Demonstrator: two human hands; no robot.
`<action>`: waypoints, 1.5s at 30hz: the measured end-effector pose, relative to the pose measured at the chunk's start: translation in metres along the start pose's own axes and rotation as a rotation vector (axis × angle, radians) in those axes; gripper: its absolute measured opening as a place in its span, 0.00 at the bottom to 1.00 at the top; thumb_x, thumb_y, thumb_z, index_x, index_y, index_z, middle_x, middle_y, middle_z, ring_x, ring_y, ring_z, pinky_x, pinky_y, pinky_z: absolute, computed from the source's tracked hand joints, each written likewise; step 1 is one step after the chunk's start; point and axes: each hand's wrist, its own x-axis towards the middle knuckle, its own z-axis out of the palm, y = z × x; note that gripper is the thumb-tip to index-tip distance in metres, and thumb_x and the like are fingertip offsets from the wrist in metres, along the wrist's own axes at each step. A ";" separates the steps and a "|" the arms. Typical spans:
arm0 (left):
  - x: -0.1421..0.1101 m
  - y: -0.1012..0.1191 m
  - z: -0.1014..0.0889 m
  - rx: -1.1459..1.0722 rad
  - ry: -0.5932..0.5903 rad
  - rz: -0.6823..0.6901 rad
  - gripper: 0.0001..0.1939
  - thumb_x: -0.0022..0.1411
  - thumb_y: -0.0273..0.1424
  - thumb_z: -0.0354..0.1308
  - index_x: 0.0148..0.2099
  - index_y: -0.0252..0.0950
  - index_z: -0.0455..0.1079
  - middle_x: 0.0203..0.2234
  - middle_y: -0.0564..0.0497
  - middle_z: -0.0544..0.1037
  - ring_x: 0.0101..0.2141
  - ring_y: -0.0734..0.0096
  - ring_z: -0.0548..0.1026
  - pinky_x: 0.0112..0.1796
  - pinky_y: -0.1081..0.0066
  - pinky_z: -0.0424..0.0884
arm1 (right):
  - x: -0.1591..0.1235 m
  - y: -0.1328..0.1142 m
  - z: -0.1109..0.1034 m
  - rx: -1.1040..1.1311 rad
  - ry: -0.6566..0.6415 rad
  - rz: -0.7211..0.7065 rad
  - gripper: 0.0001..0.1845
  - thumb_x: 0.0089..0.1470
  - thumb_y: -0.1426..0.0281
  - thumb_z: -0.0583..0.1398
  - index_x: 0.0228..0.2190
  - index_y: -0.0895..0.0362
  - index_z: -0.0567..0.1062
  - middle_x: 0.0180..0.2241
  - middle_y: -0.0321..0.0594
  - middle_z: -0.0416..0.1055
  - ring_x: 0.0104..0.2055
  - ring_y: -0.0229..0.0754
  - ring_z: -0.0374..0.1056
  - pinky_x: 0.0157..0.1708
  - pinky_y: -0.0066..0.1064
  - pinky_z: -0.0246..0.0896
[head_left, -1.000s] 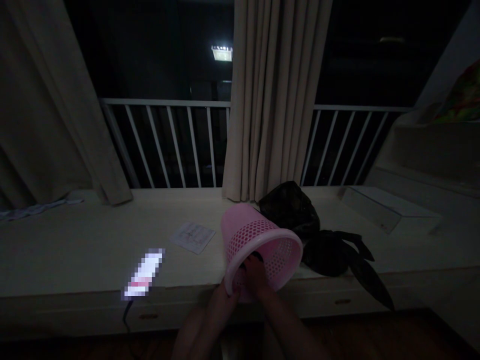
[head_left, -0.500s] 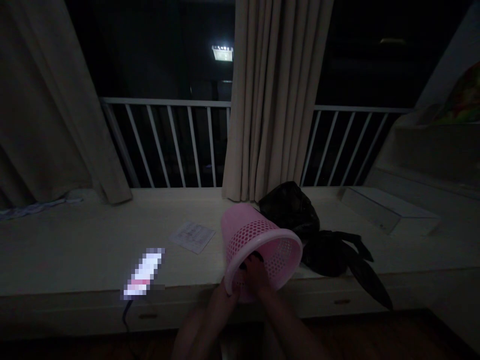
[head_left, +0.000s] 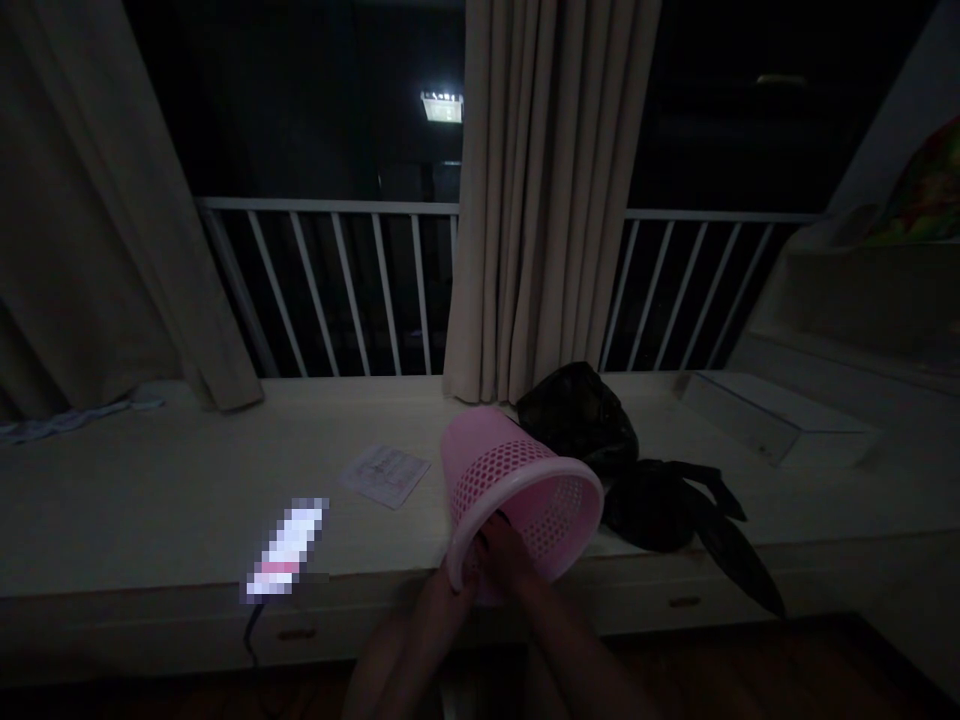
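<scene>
A pink perforated plastic basket [head_left: 504,476] lies tipped on its side on a long pale ledge [head_left: 150,500], its open mouth facing me. My left hand [head_left: 442,595] grips the basket's lower rim. My right hand [head_left: 506,548] reaches into the mouth, fingers curled inside; what they touch is hidden in the dark. A black plastic bag [head_left: 600,440] lies bunched right behind and to the right of the basket.
A lit phone [head_left: 286,550] with a cable sits on the ledge's front edge at left; a paper sheet [head_left: 385,473] lies beside the basket. A flat white box [head_left: 772,425] rests at right. Curtains [head_left: 540,190] and a window railing [head_left: 330,290] stand behind.
Hardly anything differs; both hands stay at the basket's mouth, and the view has shifted very slightly.
</scene>
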 end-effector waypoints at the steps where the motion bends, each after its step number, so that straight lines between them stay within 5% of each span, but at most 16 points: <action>1: 0.000 0.001 0.000 -0.002 0.004 -0.001 0.21 0.63 0.32 0.53 0.56 0.32 0.74 0.48 0.41 0.84 0.50 0.55 0.81 0.48 0.67 0.74 | 0.000 0.001 0.000 0.005 -0.011 0.009 0.21 0.60 0.74 0.54 0.52 0.54 0.78 0.56 0.45 0.72 0.57 0.44 0.65 0.58 0.34 0.59; 10: -0.002 0.010 -0.003 0.062 0.028 -0.038 0.19 0.61 0.30 0.55 0.54 0.31 0.73 0.47 0.40 0.83 0.50 0.55 0.80 0.47 0.68 0.73 | 0.000 -0.003 -0.012 -0.095 -0.043 0.175 0.22 0.59 0.75 0.53 0.51 0.56 0.78 0.54 0.48 0.71 0.57 0.49 0.65 0.58 0.37 0.57; 19: 0.000 -0.008 0.005 -0.030 0.314 0.080 0.19 0.58 0.42 0.56 0.47 0.36 0.66 0.35 0.46 0.79 0.32 0.61 0.79 0.35 0.66 0.73 | -0.002 -0.006 -0.014 -0.151 -0.039 0.217 0.21 0.60 0.75 0.53 0.50 0.56 0.78 0.52 0.49 0.72 0.55 0.50 0.66 0.55 0.38 0.58; 23: 0.002 -0.017 0.007 -0.069 0.443 0.164 0.21 0.58 0.43 0.52 0.49 0.35 0.64 0.39 0.43 0.78 0.35 0.59 0.79 0.38 0.63 0.75 | -0.002 -0.006 -0.013 -0.176 -0.050 0.237 0.20 0.59 0.76 0.53 0.48 0.58 0.79 0.52 0.50 0.71 0.54 0.51 0.66 0.55 0.38 0.58; 31: 0.008 -0.017 0.003 -0.053 0.340 0.014 0.20 0.57 0.28 0.51 0.53 0.36 0.62 0.37 0.48 0.81 0.37 0.61 0.81 0.38 0.67 0.75 | -0.003 -0.001 -0.007 -0.186 -0.046 0.220 0.20 0.57 0.75 0.54 0.48 0.57 0.79 0.54 0.51 0.70 0.54 0.49 0.65 0.56 0.39 0.57; 41: 0.005 -0.003 -0.005 0.012 0.210 -0.099 0.11 0.68 0.36 0.50 0.49 0.38 0.66 0.38 0.46 0.82 0.40 0.60 0.82 0.38 0.69 0.73 | -0.002 0.003 -0.004 -0.176 -0.095 0.176 0.22 0.60 0.75 0.51 0.50 0.57 0.78 0.55 0.52 0.69 0.55 0.51 0.65 0.57 0.41 0.56; 45: 0.005 -0.002 -0.004 0.053 0.201 -0.120 0.12 0.67 0.30 0.51 0.51 0.36 0.65 0.39 0.46 0.82 0.41 0.61 0.82 0.40 0.69 0.72 | -0.002 0.006 -0.002 -0.164 -0.108 0.126 0.23 0.59 0.75 0.52 0.52 0.58 0.77 0.54 0.52 0.69 0.56 0.51 0.64 0.58 0.39 0.55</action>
